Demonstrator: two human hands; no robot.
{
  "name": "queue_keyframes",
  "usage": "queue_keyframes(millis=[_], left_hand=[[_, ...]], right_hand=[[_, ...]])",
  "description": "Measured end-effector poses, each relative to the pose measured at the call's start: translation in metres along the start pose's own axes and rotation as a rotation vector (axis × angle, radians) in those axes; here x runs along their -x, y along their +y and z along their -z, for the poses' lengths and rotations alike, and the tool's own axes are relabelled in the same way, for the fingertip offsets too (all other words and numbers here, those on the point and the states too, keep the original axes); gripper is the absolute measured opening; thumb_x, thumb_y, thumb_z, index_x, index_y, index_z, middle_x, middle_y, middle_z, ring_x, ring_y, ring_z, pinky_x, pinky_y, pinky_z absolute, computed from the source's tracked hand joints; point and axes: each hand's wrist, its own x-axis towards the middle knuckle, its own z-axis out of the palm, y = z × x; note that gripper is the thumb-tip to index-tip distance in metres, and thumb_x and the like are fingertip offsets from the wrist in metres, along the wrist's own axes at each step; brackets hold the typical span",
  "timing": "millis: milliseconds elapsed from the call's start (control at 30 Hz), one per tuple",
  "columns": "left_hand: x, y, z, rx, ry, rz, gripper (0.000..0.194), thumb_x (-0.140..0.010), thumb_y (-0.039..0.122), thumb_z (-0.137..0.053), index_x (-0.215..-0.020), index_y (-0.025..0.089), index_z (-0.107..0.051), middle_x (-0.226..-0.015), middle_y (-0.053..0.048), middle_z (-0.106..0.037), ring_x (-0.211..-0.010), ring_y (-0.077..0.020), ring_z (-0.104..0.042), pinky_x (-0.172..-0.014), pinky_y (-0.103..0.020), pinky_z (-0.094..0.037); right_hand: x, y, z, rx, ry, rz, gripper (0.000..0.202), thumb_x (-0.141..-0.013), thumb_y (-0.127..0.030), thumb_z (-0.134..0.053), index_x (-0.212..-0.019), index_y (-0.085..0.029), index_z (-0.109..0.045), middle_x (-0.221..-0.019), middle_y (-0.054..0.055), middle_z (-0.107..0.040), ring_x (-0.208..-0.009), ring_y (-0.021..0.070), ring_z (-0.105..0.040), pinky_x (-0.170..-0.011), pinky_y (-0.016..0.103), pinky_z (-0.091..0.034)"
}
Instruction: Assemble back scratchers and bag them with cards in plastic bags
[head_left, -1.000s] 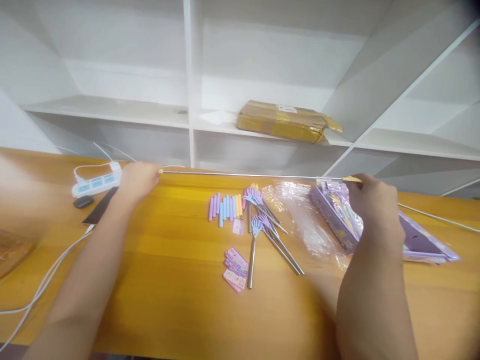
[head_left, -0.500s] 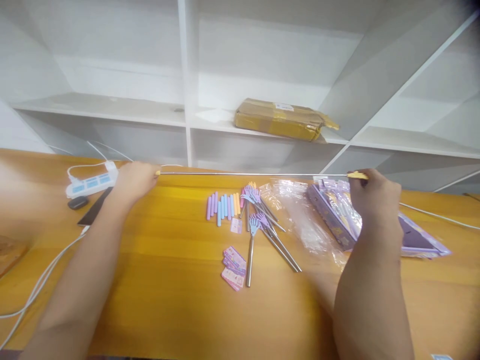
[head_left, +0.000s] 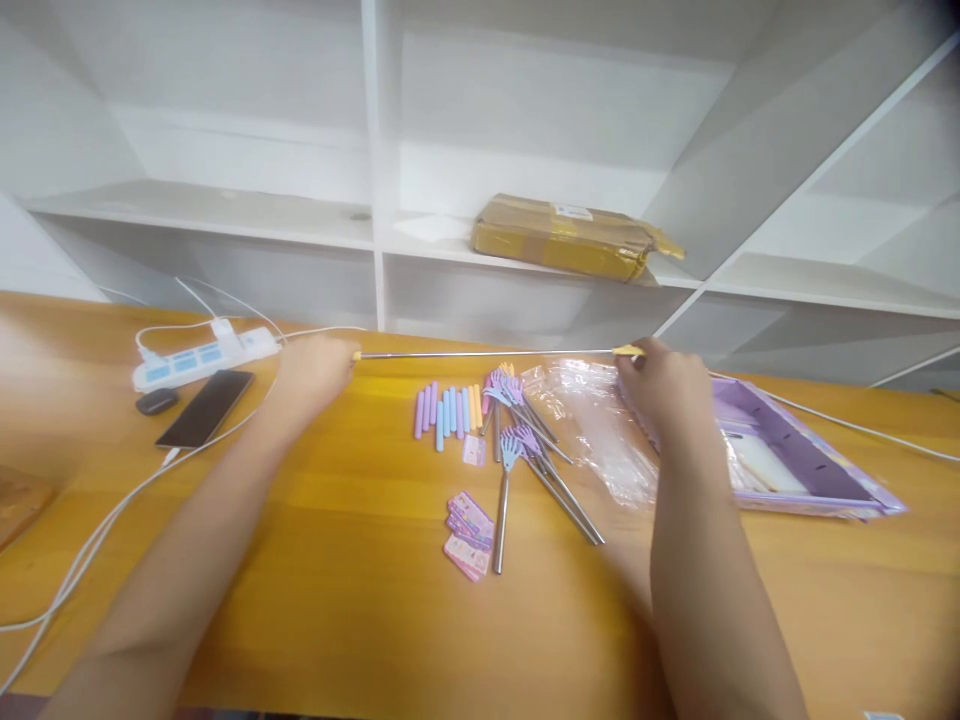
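Between my hands a telescopic back scratcher (head_left: 480, 354) stretches level above the far part of the table, its metal rod drawn out. My left hand (head_left: 319, 368) is closed round its yellow handle end. My right hand (head_left: 671, 385) pinches the yellow claw end. Below the rod lie several back scratchers (head_left: 508, 455) with blue and purple hand-shaped heads and metal rods. To their left, purple, blue and orange handle sleeves (head_left: 448, 412) stand in a row on the wood. Small pink and purple cards (head_left: 469, 535) are fanned out nearer to me.
Clear plastic bags (head_left: 600, 430) and an open purple box (head_left: 795, 455) lie at the right. On the left are a power strip (head_left: 202, 360), a phone (head_left: 204, 408), a black case (head_left: 156, 402) and white cables (head_left: 97, 540). A taped carton (head_left: 562, 235) sits on the white shelf.
My hands have come closer together, the left moving right and the right moving left, so the rod between them is shorter. More of the phone and purple box shows.
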Motion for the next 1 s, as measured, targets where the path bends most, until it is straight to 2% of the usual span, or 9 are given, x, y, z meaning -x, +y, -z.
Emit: queue_keyframes(millis=[67,167,333,500,633,800,1000], left_hand=[[0.002,0.005,0.001,0.002,-0.003,0.018,0.037,-0.096,0.022,-0.044,-0.102,0.022,-0.081,-0.095,-0.017,-0.081,-0.093,-0.0347,-0.077,-0.075,-0.038,-0.048],[0.004,0.007,0.005,0.007,0.003,0.040,0.037,-0.096,0.020,-0.044,-0.102,0.020,-0.081,-0.095,-0.019,-0.081,-0.093,-0.0357,-0.077,-0.073,-0.038,-0.047],[0.008,0.014,0.009,0.032,-0.009,0.031,0.038,-0.097,0.022,-0.042,-0.100,0.020,-0.080,-0.091,-0.019,-0.079,-0.087,-0.0339,-0.075,-0.068,-0.037,-0.044],[0.017,0.032,0.010,0.084,-0.022,-0.006,0.037,-0.098,0.020,-0.040,-0.096,0.020,-0.078,-0.086,-0.019,-0.076,-0.084,-0.0347,-0.073,-0.065,-0.038,-0.041],[0.021,0.034,0.011,0.087,-0.001,0.009,0.035,-0.097,0.018,-0.041,-0.095,0.019,-0.076,-0.085,-0.019,-0.075,-0.083,-0.0348,-0.072,-0.064,-0.038,-0.039],[0.021,0.033,0.013,0.077,0.026,0.013,0.035,-0.098,0.019,-0.040,-0.092,0.020,-0.075,-0.084,-0.018,-0.075,-0.080,-0.0333,-0.071,-0.062,-0.038,-0.036],[0.022,0.031,0.015,0.067,0.001,0.014,0.036,-0.098,0.019,-0.039,-0.094,0.020,-0.075,-0.083,-0.018,-0.074,-0.077,-0.0338,-0.071,-0.063,-0.038,-0.037]], right_hand=[[0.001,-0.012,-0.006,0.014,-0.009,0.035,0.047,-0.103,-0.038,-0.045,-0.132,-0.014,-0.072,-0.098,0.020,-0.080,-0.089,0.0331,-0.071,-0.074,0.036,-0.039],[0.001,-0.017,-0.011,0.034,0.007,0.055,0.047,-0.102,-0.036,-0.044,-0.131,-0.012,-0.072,-0.097,0.021,-0.079,-0.087,0.0341,-0.071,-0.072,0.036,-0.039],[0.004,-0.020,-0.004,0.031,0.034,0.041,0.045,-0.102,-0.037,-0.044,-0.130,-0.013,-0.071,-0.096,0.020,-0.079,-0.088,0.0345,-0.071,-0.070,0.035,-0.037],[0.015,-0.043,0.002,0.034,0.018,0.105,0.043,-0.104,-0.036,-0.043,-0.126,-0.012,-0.071,-0.093,0.020,-0.078,-0.087,0.0335,-0.072,-0.070,0.035,-0.037],[0.022,-0.057,0.003,0.028,-0.002,0.108,0.043,-0.105,-0.037,-0.042,-0.126,-0.012,-0.069,-0.094,0.020,-0.078,-0.087,0.0333,-0.072,-0.070,0.034,-0.037],[0.023,-0.060,0.007,-0.024,0.051,0.059,0.042,-0.103,-0.037,-0.043,-0.126,-0.012,-0.069,-0.098,0.020,-0.079,-0.089,0.0338,-0.073,-0.071,0.034,-0.039],[0.024,-0.058,0.009,-0.039,0.079,0.064,0.043,-0.103,-0.037,-0.043,-0.127,-0.012,-0.069,-0.100,0.019,-0.080,-0.091,0.0340,-0.073,-0.071,0.035,-0.038]])
